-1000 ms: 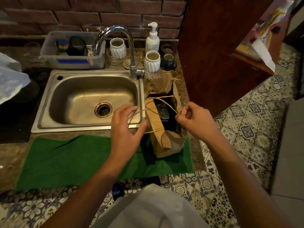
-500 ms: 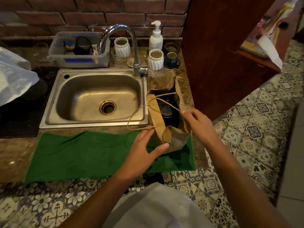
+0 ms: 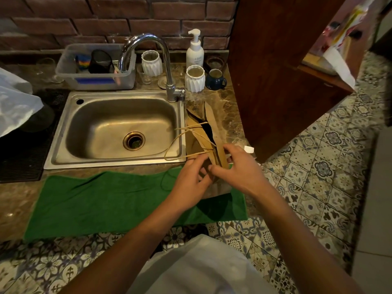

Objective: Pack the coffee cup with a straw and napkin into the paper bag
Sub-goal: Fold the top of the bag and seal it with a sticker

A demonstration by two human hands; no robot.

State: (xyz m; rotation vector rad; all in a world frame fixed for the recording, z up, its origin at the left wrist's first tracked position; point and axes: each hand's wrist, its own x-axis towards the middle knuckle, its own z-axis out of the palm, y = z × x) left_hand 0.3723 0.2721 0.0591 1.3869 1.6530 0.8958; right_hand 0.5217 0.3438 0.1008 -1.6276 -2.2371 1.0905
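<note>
Single head-worn view, wide-angle, looks forward and steeply down from above counter edge; straight lines bow near frame borders. Faces brick wall [image 3: 118,15] across steel sink [image 3: 118,128]; green cloth [image 3: 106,200] close below, own white shirt [image 3: 197,270] at bottom edge. Wooden cabinet [image 3: 273,66] fills right, tiled floor [image 3: 331,179] beyond. No second view, no shared area

The person wears a plain white garment [image 3: 203,270], which fills the near middle of the view as smooth, softly folded cloth without print or buttons. Both forearms are bare to the hands, with no sleeves, watch, rings or bracelets showing.
</note>
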